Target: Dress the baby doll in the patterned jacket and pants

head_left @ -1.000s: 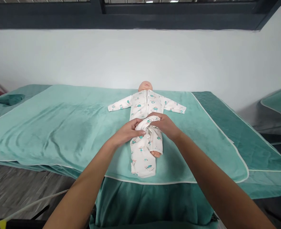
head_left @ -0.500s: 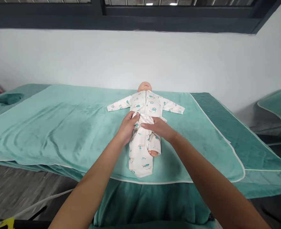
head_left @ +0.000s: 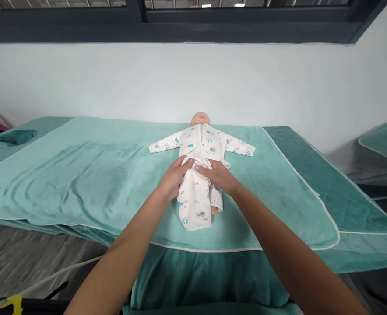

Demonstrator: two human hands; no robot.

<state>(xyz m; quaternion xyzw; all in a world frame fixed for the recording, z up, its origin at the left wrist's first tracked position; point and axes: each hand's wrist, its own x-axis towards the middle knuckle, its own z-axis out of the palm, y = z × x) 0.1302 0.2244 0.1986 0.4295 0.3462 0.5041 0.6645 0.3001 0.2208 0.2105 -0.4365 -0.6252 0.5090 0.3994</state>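
A baby doll (head_left: pixel 200 118) lies on its back on a green blanket, head toward the wall, in a white printed long-sleeved top (head_left: pixel 202 142) with its arms spread. White printed baby trousers (head_left: pixel 195 201) cover its legs. My left hand (head_left: pixel 177 175) pinches the trousers' waistband on the left side, thumb on top. On the right side, my right hand (head_left: pixel 220 176) grips the same gathered waistband. A doll's foot (head_left: pixel 214 210) shows at the right trouser leg's cuff; the left leg's end is hidden inside the cloth.
The light green blanket (head_left: pixel 114 175) with pale edging covers the bed, over a darker green cover (head_left: pixel 314 166). A white wall (head_left: pixel 193 83) and dark window frame (head_left: pixel 246 30) stand behind. A pale cable (head_left: pixel 62 272) runs at lower left.
The trousers' lower end has drawn up toward the doll's waist, and less of the foot shows at the right cuff. Both hands keep their grip on the waistband.
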